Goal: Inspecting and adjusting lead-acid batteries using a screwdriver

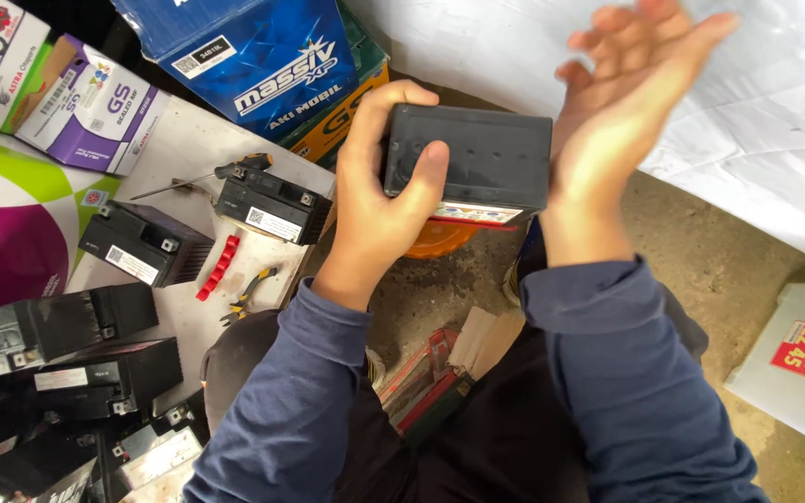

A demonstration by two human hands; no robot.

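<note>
Gripping black battery (470, 158), left hand (379, 200); right hand (631, 102) open, seemingly apart.

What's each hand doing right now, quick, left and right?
Left hand: closed around the black battery, gripping its left end.
Right hand: open, fingers spread, palm beside the battery's right end, gripping nothing.

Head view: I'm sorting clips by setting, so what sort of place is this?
Probably a small battery repair shop: loose black batteries on a work surface, boxed batteries stacked behind, pliers nearby.
</note>
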